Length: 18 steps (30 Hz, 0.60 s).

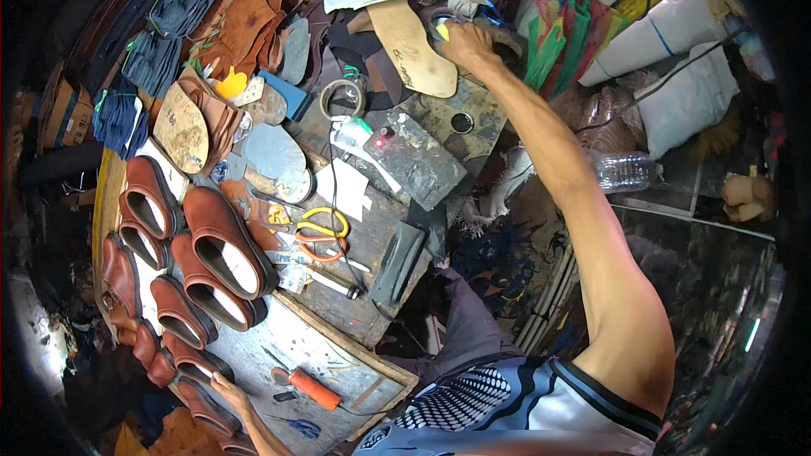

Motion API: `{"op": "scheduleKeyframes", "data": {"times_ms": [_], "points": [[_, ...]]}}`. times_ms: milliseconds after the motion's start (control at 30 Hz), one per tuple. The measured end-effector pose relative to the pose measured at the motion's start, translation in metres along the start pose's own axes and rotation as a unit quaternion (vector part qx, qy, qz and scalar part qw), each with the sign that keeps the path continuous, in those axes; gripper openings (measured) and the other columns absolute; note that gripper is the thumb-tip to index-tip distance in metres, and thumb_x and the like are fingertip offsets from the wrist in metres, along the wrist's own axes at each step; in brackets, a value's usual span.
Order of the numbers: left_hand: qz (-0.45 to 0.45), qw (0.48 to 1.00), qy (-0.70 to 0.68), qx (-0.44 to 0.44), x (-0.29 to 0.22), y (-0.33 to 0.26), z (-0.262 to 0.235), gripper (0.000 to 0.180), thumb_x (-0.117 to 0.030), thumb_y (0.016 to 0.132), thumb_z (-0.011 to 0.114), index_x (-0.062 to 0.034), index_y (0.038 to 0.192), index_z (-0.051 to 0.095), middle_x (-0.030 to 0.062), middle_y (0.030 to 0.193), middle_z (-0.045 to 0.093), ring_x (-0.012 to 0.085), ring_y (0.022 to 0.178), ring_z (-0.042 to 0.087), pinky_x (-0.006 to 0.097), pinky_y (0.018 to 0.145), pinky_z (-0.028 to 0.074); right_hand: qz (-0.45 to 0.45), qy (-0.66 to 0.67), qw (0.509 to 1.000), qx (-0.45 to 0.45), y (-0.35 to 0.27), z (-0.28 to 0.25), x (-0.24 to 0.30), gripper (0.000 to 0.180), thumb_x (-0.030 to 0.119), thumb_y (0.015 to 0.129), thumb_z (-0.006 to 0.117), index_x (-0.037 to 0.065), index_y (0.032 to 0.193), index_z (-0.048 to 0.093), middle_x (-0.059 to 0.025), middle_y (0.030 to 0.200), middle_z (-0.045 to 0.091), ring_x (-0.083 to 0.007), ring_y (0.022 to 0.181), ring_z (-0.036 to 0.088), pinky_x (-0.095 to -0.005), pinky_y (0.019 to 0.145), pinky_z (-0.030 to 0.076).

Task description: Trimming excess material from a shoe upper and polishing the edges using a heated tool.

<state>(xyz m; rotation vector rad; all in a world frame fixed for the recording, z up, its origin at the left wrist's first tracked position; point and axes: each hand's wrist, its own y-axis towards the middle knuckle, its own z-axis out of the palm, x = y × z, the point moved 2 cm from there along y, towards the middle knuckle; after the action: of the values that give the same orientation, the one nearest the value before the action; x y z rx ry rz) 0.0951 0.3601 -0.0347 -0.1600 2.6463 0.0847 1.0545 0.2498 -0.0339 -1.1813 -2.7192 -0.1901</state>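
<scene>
My left hand (226, 390) is at the lower left, its fingers closed on the edge of a brown leather clog (196, 358) with a pale insole. Several matching clogs (226, 241) stand in rows beside it along the left side of the bench. My right arm stretches far forward. At its end my right hand (469, 44) is closed, with the fingers curled beside a small yellow piece (443, 30) and a dark round object; what it grips is mostly hidden. Just left of that hand lies a tan sole-shaped pattern (411, 46).
An orange-handled tool (314, 389) with a cord and blue-handled scissors (296, 426) lie on the front board. Yellow-handled scissors (325, 224), a tape roll (342, 100) and a dark block (416, 159) crowd the middle. Leather pieces (245, 21) pile up behind. A plastic bottle (625, 172) lies right.
</scene>
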Motion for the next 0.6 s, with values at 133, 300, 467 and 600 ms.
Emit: {"op": "scheduleKeyframes", "data": {"times_ms": [133,300,467,600], "points": [[-0.002,1.0,-0.001,-0.008,0.002,0.001,0.0,0.061,-0.046,0.109,0.037,0.0095,0.133,0.047,0.0266,0.124,0.055,0.0327,0.112,0.051,0.039,0.105,0.037,-0.001,-0.018,0.999,-0.04,0.02,0.017,-0.001,0.033,0.016,0.083,0.06,0.008,0.112,0.073,-0.0278,0.108,0.07,-0.0435,0.105,0.067,-0.056,0.092,0.05],[0.024,0.999,0.019,-0.021,0.002,0.001,0.004,0.059,-0.045,0.109,0.037,0.0104,0.127,0.048,0.026,0.116,0.057,0.0331,0.105,0.052,0.039,0.099,0.04,-0.027,-0.064,0.994,-0.08,0.014,0.001,-0.001,0.029,0.019,0.083,0.064,0.01,0.109,0.074,-0.0208,0.099,0.073,-0.0397,0.095,0.07,-0.0547,0.087,0.051],[0.048,0.998,0.027,-0.027,0.009,-0.015,-0.005,0.053,-0.039,0.105,0.05,0.0095,0.125,0.049,0.0219,0.115,0.058,0.0296,0.105,0.053,0.04,0.099,0.041,-0.108,-0.094,0.981,-0.129,-0.03,-0.027,0.025,0.027,0.022,0.086,0.064,0.009,0.107,0.073,-0.0208,0.098,0.073,-0.0402,0.093,0.07,-0.0532,0.083,0.052],[0.158,0.983,0.089,-0.005,-0.016,-0.017,-0.012,0.043,-0.027,0.099,0.064,0.0088,0.121,0.058,0.0215,0.114,0.062,0.0242,0.113,0.059,0.035,0.098,0.046,-0.193,-0.078,0.974,-0.093,-0.089,-0.057,0.073,0.029,0.025,0.086,0.063,0.007,0.107,0.071,-0.0222,0.101,0.071,-0.041,0.091,0.069,-0.0494,0.078,0.054]]}}
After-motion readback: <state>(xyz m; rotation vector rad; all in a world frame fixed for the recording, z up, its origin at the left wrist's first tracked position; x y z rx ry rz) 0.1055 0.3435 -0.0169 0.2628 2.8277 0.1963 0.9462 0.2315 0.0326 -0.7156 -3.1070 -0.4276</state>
